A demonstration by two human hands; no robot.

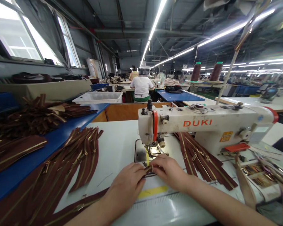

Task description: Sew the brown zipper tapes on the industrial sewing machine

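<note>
A white sewing machine (169, 121) stands on the pale table, its needle and presser foot just beyond my fingers. My left hand (127, 180) is closed on a brown zipper (81, 205) with gold teeth, which trails under my wrist toward the lower left. My right hand (168, 171) pinches the same zipper's end in front of the presser foot. Its fingertips are close to those of the left. The small piece between my fingertips is partly hidden. Brown zippers (85, 150) lie fanned out to the left. More zippers (205, 160) lie under the machine arm on the right.
A heap of brown zippers (44, 113) covers the blue surface (85, 116) at left. Right of the machine sits a tray (269, 190) of small parts and tools. Two thread cones (196, 72) stand behind. A person in a white shirt (141, 86) sits farther ahead.
</note>
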